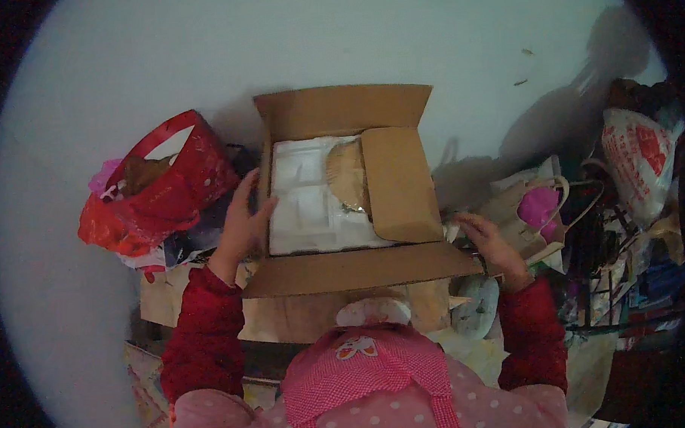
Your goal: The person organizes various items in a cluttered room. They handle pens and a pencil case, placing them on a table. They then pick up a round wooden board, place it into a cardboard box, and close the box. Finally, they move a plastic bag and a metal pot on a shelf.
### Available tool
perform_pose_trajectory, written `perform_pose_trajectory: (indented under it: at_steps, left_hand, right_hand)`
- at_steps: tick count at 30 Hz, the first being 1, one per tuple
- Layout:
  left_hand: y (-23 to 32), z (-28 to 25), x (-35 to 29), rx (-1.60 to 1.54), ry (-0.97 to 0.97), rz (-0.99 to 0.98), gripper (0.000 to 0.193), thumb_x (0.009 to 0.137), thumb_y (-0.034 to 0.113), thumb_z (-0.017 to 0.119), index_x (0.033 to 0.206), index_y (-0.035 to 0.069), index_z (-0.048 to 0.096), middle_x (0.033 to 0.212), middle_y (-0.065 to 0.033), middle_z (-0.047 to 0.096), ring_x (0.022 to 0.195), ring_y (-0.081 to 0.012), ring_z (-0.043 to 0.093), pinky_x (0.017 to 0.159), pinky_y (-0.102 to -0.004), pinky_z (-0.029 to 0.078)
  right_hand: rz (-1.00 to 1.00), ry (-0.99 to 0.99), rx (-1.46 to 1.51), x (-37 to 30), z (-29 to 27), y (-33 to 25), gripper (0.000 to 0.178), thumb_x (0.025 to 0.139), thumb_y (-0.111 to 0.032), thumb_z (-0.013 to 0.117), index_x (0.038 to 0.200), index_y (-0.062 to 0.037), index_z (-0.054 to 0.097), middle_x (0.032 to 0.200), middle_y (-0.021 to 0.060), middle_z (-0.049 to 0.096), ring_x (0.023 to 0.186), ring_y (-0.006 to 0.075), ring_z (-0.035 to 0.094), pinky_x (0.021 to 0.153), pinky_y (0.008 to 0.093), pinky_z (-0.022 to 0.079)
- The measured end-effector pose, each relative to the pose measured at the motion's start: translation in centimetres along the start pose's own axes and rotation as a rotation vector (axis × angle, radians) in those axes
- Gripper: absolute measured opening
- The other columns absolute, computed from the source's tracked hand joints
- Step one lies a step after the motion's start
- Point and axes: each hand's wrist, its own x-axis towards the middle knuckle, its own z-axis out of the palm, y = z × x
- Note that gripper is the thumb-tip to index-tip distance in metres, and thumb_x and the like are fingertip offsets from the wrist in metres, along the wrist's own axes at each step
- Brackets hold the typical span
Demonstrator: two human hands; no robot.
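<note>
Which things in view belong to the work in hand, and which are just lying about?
In the work:
- open cardboard box
- white packing insert inside it
- left hand, at the box's left side
- right hand, by its right side

Lying about:
- red bag, left
- beige tote bag, right
- white plastic bag with red print, far right

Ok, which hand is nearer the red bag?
Left. The left hand is just right of the red bag, by the cardboard box; the right hand is by the box's right side, farther away.
</note>
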Motion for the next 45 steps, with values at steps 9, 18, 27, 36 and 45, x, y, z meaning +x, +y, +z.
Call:
perform_pose_trajectory:
  at_steps: [9,18,27,36,45]
  left_hand:
    - [-3.6,5.5,-1.0,0.449,-0.881,0.198,0.054,0.093,0.045,0.047,0.127,0.002,0.048,0.133,-0.0166,0.045,0.126,-0.0291,0.039,0.105,-0.0424,0.03]
    - [-1.5,-6.2,2.3,-0.36,0.19,-0.277,0.033,0.094,0.028,0.052,0.115,0.004,0.057,0.103,-0.0045,0.063,0.092,-0.0105,0.058,0.075,-0.0238,0.044]
    - [-6.0,-7.6,-0.7,0.452,0.814,0.247,0.034,0.083,0.009,0.064,0.115,0.002,0.055,0.117,-0.0122,0.054,0.105,-0.0261,0.051,0.095,-0.0363,0.039]
    - [-5.2,-20.5,4.2,0.908,0.892,-0.03,0.064,0.066,0.033,0.079,0.117,0.003,0.053,0.114,-0.0149,0.056,0.115,-0.033,0.045,0.098,-0.0447,0.034]
    - [-5.5,-22.6,4.4,1.294,0.096,0.024,0.027,0.068,0.017,0.071,0.092,0.006,0.067,0.084,-0.0155,0.065,0.081,-0.0359,0.061,0.073,-0.0465,0.047]
  right_hand:
    - [0.065,-0.586,-0.272,-8.3,1.4,2.7,0.034,0.091,-0.017,0.055,0.121,-0.0038,0.054,0.115,0.0127,0.06,0.105,0.0217,0.057,0.09,0.0355,0.045]
    - [-0.178,-0.066,0.671,0.8,7.9,-6.5,0.06,0.092,-0.031,0.054,0.141,-0.0061,0.03,0.148,0.0119,0.027,0.136,0.025,0.025,0.108,0.0415,0.025]
    - [-0.29,-0.143,-0.616,6.0,8.3,-4.1,0.055,0.08,-0.023,0.065,0.129,-0.0052,0.046,0.142,0.0146,0.036,0.132,0.0351,0.03,0.107,0.0452,0.027]
    - [-0.465,-0.071,-0.552,3.3,8.7,-6.4,0.04,0.076,-0.004,0.063,0.115,-0.0072,0.056,0.136,0.015,0.041,0.128,0.0389,0.034,0.104,0.0469,0.032]
    - [-0.4,-0.021,-0.508,1.0,10.5,-5.2,0.039,0.082,-0.012,0.061,0.121,-0.0131,0.055,0.134,0.0125,0.044,0.127,0.0383,0.037,0.103,0.0463,0.032]
